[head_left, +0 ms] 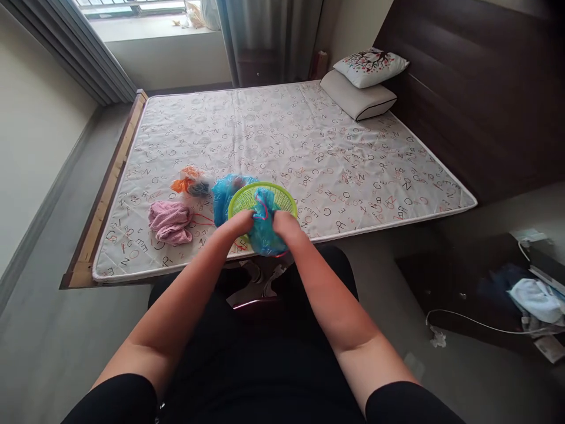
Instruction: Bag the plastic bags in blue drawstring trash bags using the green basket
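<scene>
A crinkled, see-through blue plastic bag (265, 231) hangs between my hands in front of a green mesh basket (286, 199). At the bag's left side, my left hand (241, 222) is closed on the plastic. My right hand (285, 225) grips its right side. Both sets of fingertips are partly hidden by the plastic. A pink and red cord lies along the top of the bag. The basket rests near the mattress edge. Touching the basket's left side is another blue plastic bag (222, 197) with something inside that I cannot make out.
On the mattress (282, 141), a folded pink towel (170, 222) lies left of the bags. Behind it sits a clear bag with orange and dark contents (190, 181). Two pillows (371, 68) are stacked by the headboard (463, 88). A cluttered dark cabinet (445, 282) stands at right.
</scene>
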`<state>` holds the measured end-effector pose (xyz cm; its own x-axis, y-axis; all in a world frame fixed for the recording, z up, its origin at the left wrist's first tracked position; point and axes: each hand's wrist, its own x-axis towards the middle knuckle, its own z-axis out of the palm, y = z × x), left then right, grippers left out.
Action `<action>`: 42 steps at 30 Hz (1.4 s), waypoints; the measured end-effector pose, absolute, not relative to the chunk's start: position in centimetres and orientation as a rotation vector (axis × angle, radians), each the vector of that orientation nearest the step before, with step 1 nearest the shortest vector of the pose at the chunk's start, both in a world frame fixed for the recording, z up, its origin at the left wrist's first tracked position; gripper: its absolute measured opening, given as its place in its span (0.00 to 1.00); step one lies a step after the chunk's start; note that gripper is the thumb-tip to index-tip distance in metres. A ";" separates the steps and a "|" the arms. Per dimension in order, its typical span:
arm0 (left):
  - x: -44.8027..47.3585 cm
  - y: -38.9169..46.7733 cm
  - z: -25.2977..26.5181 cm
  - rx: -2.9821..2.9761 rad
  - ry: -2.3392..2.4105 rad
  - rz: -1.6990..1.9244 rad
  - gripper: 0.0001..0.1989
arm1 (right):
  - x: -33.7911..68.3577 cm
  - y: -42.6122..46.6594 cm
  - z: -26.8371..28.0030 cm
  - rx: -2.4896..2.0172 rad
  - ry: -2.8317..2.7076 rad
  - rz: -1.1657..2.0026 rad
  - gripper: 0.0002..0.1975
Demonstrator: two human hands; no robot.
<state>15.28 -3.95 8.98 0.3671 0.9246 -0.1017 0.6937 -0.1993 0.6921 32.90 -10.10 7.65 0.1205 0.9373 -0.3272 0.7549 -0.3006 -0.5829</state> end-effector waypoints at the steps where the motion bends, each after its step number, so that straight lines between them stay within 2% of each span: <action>1: 14.2 -3.6 9.3 1.955 1.449 0.400 0.09 | 33.8 -10.2 8.2 -2.092 -1.590 0.949 0.12; 3: 12.2 -3.2 10.0 1.904 1.568 0.384 0.11 | 35.5 -10.4 8.9 -1.976 -1.397 0.945 0.10; 6: 9.7 -3.6 10.5 1.647 1.708 0.586 0.13 | 37.2 -10.8 8.9 -1.783 -1.071 0.978 0.11; 9: 7.9 -4.7 9.8 1.239 1.692 0.774 0.12 | 38.0 -11.4 8.0 -1.624 -0.761 1.105 0.12; 13: 6.6 -6.9 7.7 0.931 1.639 0.861 0.15 | 38.3 -12.4 6.7 -1.371 -0.437 1.290 0.10; 20: 7.1 -9.8 6.0 0.457 1.416 0.971 0.06 | 38.4 -13.9 4.5 -1.068 -0.167 1.378 0.10; 25: 7.0 -9.7 5.4 0.344 1.264 1.101 0.10 | 38.1 -14.8 2.3 -1.007 -0.114 1.309 0.11; 29: 7.2 -9.3 3.5 0.355 1.289 1.110 0.05 | 37.5 -14.8 0.1 -1.096 -0.122 1.210 0.16; 34: 6.9 -8.8 1.4 0.409 1.439 1.041 0.06 | 37.2 -14.2 -1.2 -1.292 -0.250 1.059 0.18; 40: 5.8 -8.1 2.4 0.734 1.464 1.168 0.26 | 38.0 -13.4 1.0 -1.495 -0.605 0.761 0.24; 42: 6.1 -7.7 2.9 0.979 1.427 1.138 0.28 | 37.8 -12.9 2.0 -1.570 -0.886 0.626 0.26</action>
<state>6.08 -7.68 2.94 -0.1487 0.9641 -0.2202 -0.0002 0.2226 0.9749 37.81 -12.92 1.98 0.5696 0.8181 0.0787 0.1990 -0.0444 -0.9790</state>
